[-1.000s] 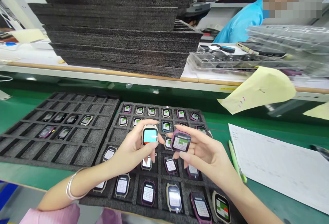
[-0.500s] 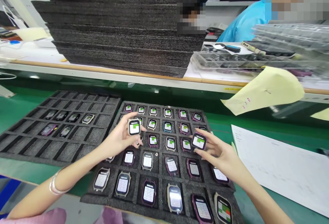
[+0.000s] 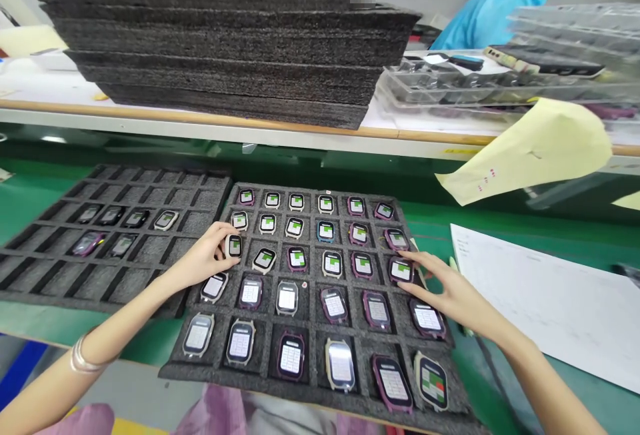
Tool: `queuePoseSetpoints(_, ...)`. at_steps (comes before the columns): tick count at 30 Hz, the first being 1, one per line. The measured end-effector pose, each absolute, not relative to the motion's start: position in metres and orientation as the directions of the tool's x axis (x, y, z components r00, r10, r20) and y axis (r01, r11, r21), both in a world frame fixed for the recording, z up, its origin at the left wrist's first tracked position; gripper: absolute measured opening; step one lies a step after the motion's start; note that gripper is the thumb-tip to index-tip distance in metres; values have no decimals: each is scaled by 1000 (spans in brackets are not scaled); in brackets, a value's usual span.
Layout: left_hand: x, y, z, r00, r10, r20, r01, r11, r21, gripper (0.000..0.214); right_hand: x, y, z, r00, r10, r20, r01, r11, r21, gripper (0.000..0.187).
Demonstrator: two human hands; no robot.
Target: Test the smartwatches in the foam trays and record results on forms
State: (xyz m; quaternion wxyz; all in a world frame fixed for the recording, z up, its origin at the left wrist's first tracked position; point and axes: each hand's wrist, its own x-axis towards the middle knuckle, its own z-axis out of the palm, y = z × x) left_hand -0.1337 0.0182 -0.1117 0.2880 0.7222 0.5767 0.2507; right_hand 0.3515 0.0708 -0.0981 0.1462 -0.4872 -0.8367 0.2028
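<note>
Rows of strapless smartwatches with lit screens sit in a black foam tray (image 3: pixel 310 328). At its left edge my left hand (image 3: pixel 204 258) pinches a pale-framed smartwatch (image 3: pixel 234 246) between thumb and fingers, over a slot in the third row. Across the tray, my right hand (image 3: pixel 445 285) grips a purple-framed smartwatch (image 3: pixel 401 269) by its sides, at the right-end slot of that row. Whether either watch rests on the foam, I cannot tell. Beside my left hand lies a tilted pale smartwatch (image 3: pixel 264 260); a purple smartwatch (image 3: pixel 363 264) is left of my right hand.
A second foam tray (image 3: pixel 150 258) at left holds several watches. Behind, a shelf (image 3: pixel 300 136) carries stacked black foam sheets (image 3: pixel 225 55) and clear plastic trays (image 3: pixel 450 88). A yellow paper (image 3: pixel 530 148) hangs there. White sheets (image 3: pixel 550 308) lie right; a blue-sleeved person (image 3: pixel 493 5) is beyond.
Both hands have lowered their watches from above the tray to its slots. My left hand moved left, my right slightly right. The camera view has tipped downward.
</note>
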Motion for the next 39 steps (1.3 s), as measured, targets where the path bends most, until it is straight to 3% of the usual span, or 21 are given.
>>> queuePoseSetpoints(6, -134, 17, -87, 339, 941, -5, 887, -317, 336, 50, 338, 54, -78, -595, 775, 212, 738, 631, -238, 39)
queuePoseSetpoints(9, -119, 11, -71, 379, 925, 3, 907, -372, 196, 38, 308, 36, -65, -716, 679, 162, 644, 732, -224, 33)
queuePoseSetpoints(11, -102, 7, -62, 406, 914, 5, 896, -399, 197, 32, 284, 26, -60, -789, 604, 114, 574, 790, -215, 33)
queuePoseSetpoints(15, -75, 9, -56, 447, 894, -39, 869, -424, 254, 43, 248, 20, -60, -856, 514, 54, 493, 844, -212, 32)
queuePoseSetpoints(25, -80, 28, -74, 402, 915, -37, 878, -373, 300, 50, 239, 28, -64, -854, 518, -46, 515, 830, -216, 46)
queuePoseSetpoints(31, -70, 23, -77, 354, 932, 80, 897, -362, 253, 28, 228, 33, -62, -856, 508, -97, 516, 825, -233, 46)
queuePoseSetpoints(39, -70, 26, -69, 406, 913, -33, 876, -379, 296, 16, 229, 33, -64, -855, 509, -102, 515, 808, -287, 46)
